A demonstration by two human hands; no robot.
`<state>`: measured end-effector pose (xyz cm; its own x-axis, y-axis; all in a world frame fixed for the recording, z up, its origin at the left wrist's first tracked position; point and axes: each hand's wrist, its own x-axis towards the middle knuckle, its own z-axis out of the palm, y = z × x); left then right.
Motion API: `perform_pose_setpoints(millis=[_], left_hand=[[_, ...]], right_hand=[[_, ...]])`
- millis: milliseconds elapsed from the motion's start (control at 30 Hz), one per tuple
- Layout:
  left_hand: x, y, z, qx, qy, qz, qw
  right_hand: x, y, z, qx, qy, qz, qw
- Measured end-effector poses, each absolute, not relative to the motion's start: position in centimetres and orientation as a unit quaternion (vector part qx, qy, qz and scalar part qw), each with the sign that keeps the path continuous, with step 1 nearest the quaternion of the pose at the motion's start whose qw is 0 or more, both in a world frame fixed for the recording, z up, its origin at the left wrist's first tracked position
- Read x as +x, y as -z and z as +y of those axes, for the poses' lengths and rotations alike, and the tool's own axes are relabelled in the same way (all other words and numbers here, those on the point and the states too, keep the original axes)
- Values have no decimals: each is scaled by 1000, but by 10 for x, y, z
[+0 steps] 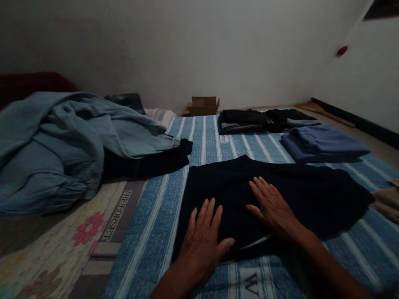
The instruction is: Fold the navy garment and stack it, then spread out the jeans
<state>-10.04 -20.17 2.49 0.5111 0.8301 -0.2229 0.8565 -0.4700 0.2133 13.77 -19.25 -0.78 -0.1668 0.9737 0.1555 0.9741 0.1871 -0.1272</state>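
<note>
A dark navy garment (215, 178) lies spread flat on a blue striped sheet (149, 232), its wider part reaching to the right. My left hand (204, 241) rests palm down on its near left part, fingers stretched out and thumb apart. Farther right, my right hand (272, 205) also lies flat on the cloth with its fingers extended. Neither hand grips anything. A thin pale strip shows at the near edge of the garment between the hands. Whether it is trousers or a top, I cannot tell.
At the left is a heap of light blue denim (71, 141) over a dark cloth (146, 164). Folded black clothes (243, 116) and a folded blue garment (324, 141) lie at the back right. A cardboard box (202, 107) stands near the wall.
</note>
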Motion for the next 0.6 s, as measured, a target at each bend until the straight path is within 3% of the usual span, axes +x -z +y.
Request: perform_pose_setpoints(millis=[400,600], left_hand=[[-81,-64,-167,888,53,430,153],[-73,-38,-134,905,65,393,150]], right_hand=[[138,7,-193,-626,25,-774,95],[140,5,-194,-619,16,-780,91]])
